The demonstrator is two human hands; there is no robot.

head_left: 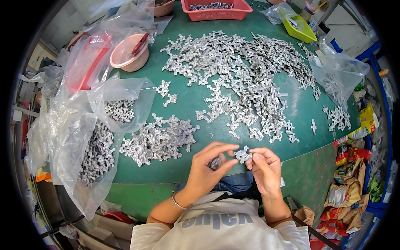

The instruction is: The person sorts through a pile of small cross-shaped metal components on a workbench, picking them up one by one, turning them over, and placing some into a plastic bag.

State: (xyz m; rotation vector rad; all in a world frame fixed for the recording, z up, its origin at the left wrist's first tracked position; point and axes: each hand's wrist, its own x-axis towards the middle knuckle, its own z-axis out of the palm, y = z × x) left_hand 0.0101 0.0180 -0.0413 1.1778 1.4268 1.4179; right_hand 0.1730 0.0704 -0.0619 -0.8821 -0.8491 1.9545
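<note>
Both my hands meet at the near edge of the green table [200,104]. A small silvery metal casting [242,154] is pinched between the thumb and fingers of my left hand [208,168] and my right hand [263,166]. Another grey metal piece [215,162] lies tucked in my left palm. A heap of the same castings [158,139] lies just left of my hands. A much larger spread of castings [246,71] covers the middle and far side of the table.
A clear plastic bag [98,146] full of castings hangs at the table's left. A pink bowl [130,53], a red basket [216,9], a yellow-green tray [299,27] and another clear bag [339,75] stand around the rim. Snack packets [348,187] lie at the right.
</note>
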